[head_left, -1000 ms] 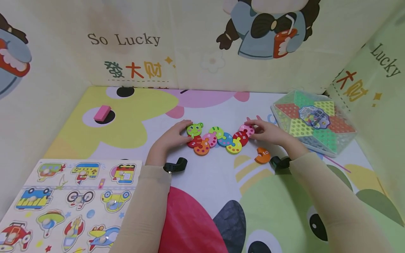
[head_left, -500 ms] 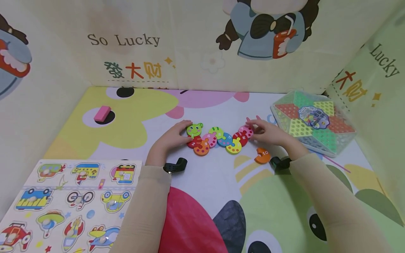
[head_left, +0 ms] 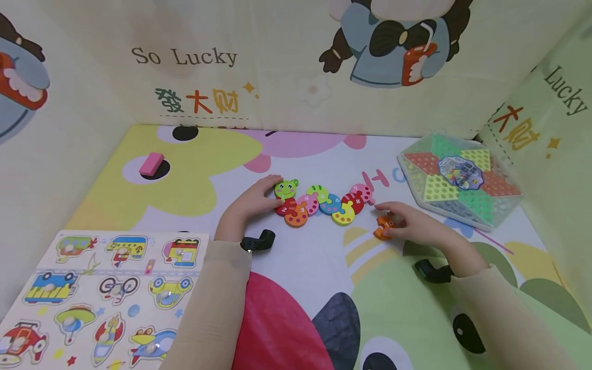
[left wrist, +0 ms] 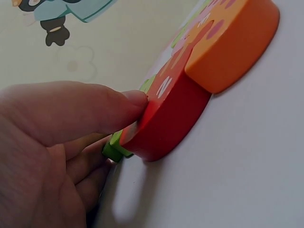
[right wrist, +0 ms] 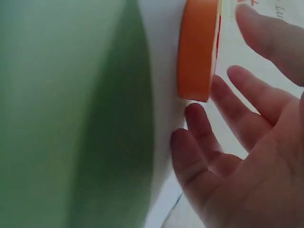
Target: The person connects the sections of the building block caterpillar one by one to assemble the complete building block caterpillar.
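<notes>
A caterpillar puzzle of joined, numbered round pieces lies across the middle of the table, from a green smiling head (head_left: 285, 188) to a pink tail-end piece (head_left: 363, 193). At the head end is my left hand (head_left: 247, 205). Its thumb presses the rim of the red number 2 piece (left wrist: 166, 114), with the fingers behind the head, partly hidden. My right hand (head_left: 418, 225) is at a separate orange piece (head_left: 379, 234) below the tail end. In the right wrist view its fingers (right wrist: 228, 104) spread loosely beside the orange piece's edge, with the thumb apart from it.
A white board (head_left: 139, 267) with vehicle pictures lies at the left front. A pink block (head_left: 151, 164) rests at the back left. At the back right sits a clear box (head_left: 462, 177) of coloured studded pieces. Printed cloth walls enclose the back and sides.
My right hand has left the pink tail-end piece and moved down and right to the loose orange piece. The left hand stays at the head end.
</notes>
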A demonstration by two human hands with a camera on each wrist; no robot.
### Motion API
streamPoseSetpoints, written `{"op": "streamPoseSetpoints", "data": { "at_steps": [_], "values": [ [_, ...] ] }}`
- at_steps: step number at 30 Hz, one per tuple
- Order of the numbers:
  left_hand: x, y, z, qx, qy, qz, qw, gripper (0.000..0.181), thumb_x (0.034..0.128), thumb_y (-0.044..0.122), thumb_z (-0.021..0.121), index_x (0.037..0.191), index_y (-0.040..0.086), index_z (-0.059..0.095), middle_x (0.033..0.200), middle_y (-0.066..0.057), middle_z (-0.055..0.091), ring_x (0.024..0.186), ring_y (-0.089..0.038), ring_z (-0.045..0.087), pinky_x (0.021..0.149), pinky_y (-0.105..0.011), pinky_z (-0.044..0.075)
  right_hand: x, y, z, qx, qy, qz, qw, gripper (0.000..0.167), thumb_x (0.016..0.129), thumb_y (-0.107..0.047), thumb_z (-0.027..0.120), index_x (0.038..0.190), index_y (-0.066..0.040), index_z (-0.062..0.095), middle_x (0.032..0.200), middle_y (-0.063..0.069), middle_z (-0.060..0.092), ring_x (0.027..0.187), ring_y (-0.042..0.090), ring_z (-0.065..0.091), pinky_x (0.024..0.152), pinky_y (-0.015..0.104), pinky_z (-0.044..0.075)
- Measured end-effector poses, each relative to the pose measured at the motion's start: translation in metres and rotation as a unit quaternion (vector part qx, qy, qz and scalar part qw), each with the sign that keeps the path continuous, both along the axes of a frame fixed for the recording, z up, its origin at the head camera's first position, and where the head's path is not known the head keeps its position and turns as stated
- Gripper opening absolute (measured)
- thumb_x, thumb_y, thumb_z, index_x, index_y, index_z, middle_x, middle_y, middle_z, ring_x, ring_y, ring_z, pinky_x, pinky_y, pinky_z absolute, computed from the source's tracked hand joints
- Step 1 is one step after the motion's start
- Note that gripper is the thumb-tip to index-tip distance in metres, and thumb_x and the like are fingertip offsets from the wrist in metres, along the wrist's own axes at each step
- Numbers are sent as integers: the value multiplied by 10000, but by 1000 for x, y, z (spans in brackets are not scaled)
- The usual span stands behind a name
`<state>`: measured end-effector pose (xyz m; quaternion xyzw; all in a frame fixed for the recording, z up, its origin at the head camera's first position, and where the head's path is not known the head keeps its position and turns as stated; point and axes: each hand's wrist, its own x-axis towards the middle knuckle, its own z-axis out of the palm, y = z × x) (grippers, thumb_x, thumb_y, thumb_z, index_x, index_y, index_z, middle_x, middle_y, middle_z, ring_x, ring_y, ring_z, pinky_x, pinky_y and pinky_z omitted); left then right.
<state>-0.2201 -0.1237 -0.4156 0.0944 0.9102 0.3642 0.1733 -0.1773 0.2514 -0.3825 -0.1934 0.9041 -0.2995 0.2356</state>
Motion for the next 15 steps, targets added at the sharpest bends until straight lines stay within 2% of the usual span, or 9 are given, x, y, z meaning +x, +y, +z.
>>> {"op": "streamPoseSetpoints", "data": {
  "at_steps": [4, 7, 11, 15],
  "values": [
    [0, 0, 0, -27, 4, -20, 10000, 641, 829, 277, 591, 1410, 224, 325, 1500, -6, 244, 1395, -213, 175, 1101, -497, 228, 5, 2, -5, -240, 124, 435, 9987, 603, 783, -143, 689, 1319, -48, 430, 1317, 151, 449, 1128, 288, 429, 955, 499, 409],
    [0, 0, 1, -25, 15, -19, 10000, 639, 829, 275, 589, 1409, 226, 326, 1499, -4, 245, 1395, -210, 175, 1104, -493, 225, 6, 4, -7, -265, 230, 612, 9975, 608, 774, -134, 696, 1316, -38, 437, 1326, 166, 437, 1178, 312, 399, 991, 543, 352],
    [0, 0, 1, -28, 20, -19, 10000, 642, 827, 281, 589, 1410, 229, 325, 1502, -4, 240, 1398, -206, 167, 1105, -494, 222, 6, 4, -10, -170, 389, 646, 9970, 603, 778, -143, 697, 1317, -50, 442, 1324, 152, 448, 1177, 302, 409, 993, 532, 353],
    [0, 0, 1, -29, 6, -22, 10000, 646, 824, 285, 592, 1409, 231, 325, 1504, -4, 235, 1402, -202, 156, 1102, -499, 226, 5, 3, -10, -51, 364, 338, 9988, 631, 791, -126, 680, 1354, -84, 398, 1334, 136, 435, 1163, 291, 414, 959, 505, 412]
  ]
}}
